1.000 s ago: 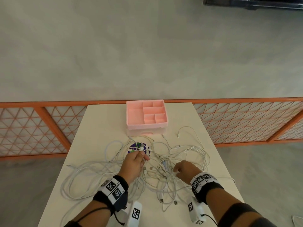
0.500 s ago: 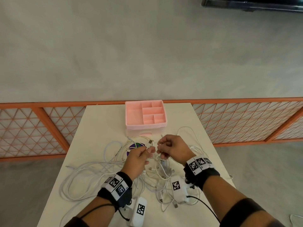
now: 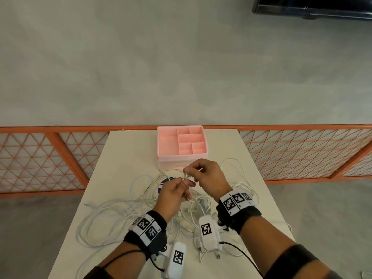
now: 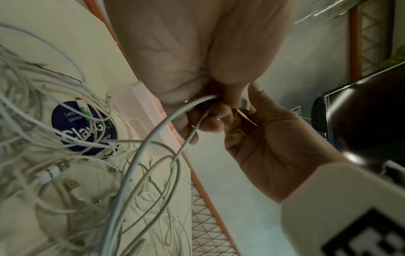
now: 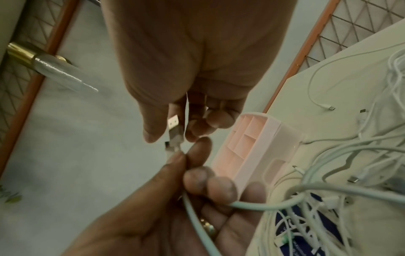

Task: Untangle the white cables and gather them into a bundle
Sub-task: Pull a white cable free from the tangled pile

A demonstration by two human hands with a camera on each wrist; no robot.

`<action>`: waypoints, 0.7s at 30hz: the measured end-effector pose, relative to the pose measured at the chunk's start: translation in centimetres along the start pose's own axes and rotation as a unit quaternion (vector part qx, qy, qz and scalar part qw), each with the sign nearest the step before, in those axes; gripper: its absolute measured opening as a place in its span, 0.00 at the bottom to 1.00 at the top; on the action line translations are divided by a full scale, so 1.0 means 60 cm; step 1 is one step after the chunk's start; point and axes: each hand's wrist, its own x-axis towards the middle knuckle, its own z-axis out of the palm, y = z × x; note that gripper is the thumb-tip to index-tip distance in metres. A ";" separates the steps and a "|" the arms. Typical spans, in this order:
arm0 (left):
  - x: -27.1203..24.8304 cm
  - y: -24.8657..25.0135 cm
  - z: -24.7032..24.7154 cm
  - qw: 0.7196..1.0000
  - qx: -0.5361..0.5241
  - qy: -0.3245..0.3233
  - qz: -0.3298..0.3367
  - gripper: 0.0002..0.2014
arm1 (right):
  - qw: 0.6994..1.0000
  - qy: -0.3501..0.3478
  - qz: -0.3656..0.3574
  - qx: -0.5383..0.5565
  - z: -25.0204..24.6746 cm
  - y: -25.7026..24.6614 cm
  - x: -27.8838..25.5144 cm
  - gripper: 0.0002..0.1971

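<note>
A tangle of white cables (image 3: 120,214) sprawls across the white table (image 3: 128,150). Both hands meet above the heap, just in front of the pink organizer. My left hand (image 3: 186,183) grips two white cables (image 4: 153,138) in its curled fingers and pinches their ends between thumb and forefinger (image 5: 175,159). My right hand (image 3: 190,172) pinches the USB plug (image 5: 174,128) of a cable at those same ends. The held cables hang down into the heap. A thin white strand (image 5: 186,112) runs under the right fingers.
A pink compartment organizer (image 3: 182,142) stands at the table's far middle, close behind the hands. A round dark-blue sticker (image 4: 83,128) lies under the cables. An orange lattice fence (image 3: 40,158) runs behind the table. Loose plugs (image 5: 331,107) lie at the right.
My right hand left the table at the right and came up to meet the left. Both hands rose and moved toward the pink organizer, lifting cable ends off the heap.
</note>
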 end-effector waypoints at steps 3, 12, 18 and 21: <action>0.002 0.004 -0.003 0.999 -0.029 0.018 -0.009 0.16 | 0.998 -0.053 0.024 0.024 0.004 0.016 -0.010 0.09; 0.013 0.034 -0.025 0.993 -0.079 0.087 0.033 0.15 | 0.980 -0.175 0.037 -0.091 -0.001 0.073 -0.040 0.02; 0.011 0.107 -0.047 0.972 -0.198 0.101 0.078 0.15 | 0.933 -0.153 0.068 -0.319 -0.032 0.123 -0.049 0.06; 0.015 0.155 -0.071 0.964 -0.218 0.105 0.114 0.15 | 0.929 -0.130 0.101 -0.331 -0.054 0.149 -0.056 0.08</action>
